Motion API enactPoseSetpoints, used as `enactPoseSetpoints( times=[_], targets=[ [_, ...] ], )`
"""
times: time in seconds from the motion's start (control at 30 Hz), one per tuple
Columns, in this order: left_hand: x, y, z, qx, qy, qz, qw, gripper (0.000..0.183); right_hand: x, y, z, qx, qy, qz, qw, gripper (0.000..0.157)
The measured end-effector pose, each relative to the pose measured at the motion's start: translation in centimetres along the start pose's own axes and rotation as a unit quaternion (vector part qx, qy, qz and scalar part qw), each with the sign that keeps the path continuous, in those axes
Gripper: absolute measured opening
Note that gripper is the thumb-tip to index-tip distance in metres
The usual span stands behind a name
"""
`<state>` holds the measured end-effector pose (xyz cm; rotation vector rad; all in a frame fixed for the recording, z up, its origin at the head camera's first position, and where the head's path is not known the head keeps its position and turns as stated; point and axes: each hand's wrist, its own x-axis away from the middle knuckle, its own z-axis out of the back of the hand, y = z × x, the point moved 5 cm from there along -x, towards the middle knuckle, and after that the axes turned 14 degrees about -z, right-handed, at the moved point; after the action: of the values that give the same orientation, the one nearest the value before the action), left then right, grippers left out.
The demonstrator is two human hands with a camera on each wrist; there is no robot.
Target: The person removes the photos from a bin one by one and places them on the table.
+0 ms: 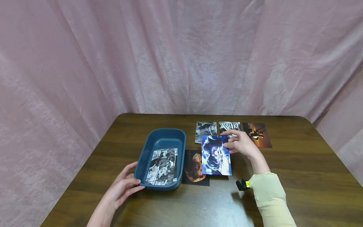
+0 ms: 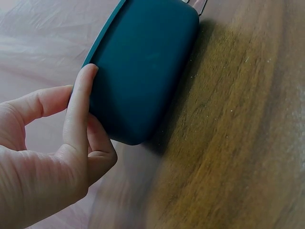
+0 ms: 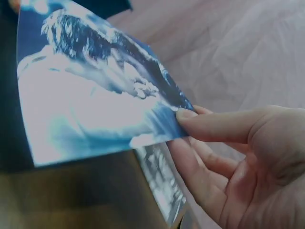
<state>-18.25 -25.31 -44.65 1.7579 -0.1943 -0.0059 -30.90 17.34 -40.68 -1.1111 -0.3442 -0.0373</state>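
Note:
My left hand holds the near left corner of a blue rectangular bin, its thumb and fingers at the rim in the left wrist view. Black-and-white photos lie in the bin, the top one hiding most of what is below. Between thumb and fingers, my right hand pinches the edge of a blue-toned photo, raised over the table right of the bin. Behind it, a dark photo with an orange-brown figure lies partly covered, close against the bin's right side.
Toward the back of the brown wooden table lie a grey photo, a striped black-and-white photo and an orange-brown photo. A pink curtain hangs behind the table. A small black device sits at my right cuff.

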Motion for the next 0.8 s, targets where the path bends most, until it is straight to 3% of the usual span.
enactPoseSetpoints(
  times=[0.2, 0.37, 0.6, 0.8],
  targets=[
    [0.1, 0.2, 0.1, 0.003, -0.004, -0.007, 1.0, 0.071, -0.1, 2.8, 0.1, 0.013, -0.008, -0.052, 0.999, 0.047],
    [0.1, 0.3, 0.1, 0.002, 0.003, -0.007, 1.0, 0.07, 0.0, 4.6, -0.2, 0.043, 0.023, -0.08, 0.996, 0.045],
    [0.0, 0.1, 0.0, 0.007, 0.002, -0.004, 1.0, 0.07, 0.6, 5.0, -0.4, 0.122, 0.096, -0.095, 0.983, 0.039],
    [-0.1, 0.0, 0.0, 0.009, -0.005, -0.002, 0.9999, 0.069, 0.7, 5.0, -0.6, 0.154, 0.109, -0.097, 0.977, 0.039]
  ],
)
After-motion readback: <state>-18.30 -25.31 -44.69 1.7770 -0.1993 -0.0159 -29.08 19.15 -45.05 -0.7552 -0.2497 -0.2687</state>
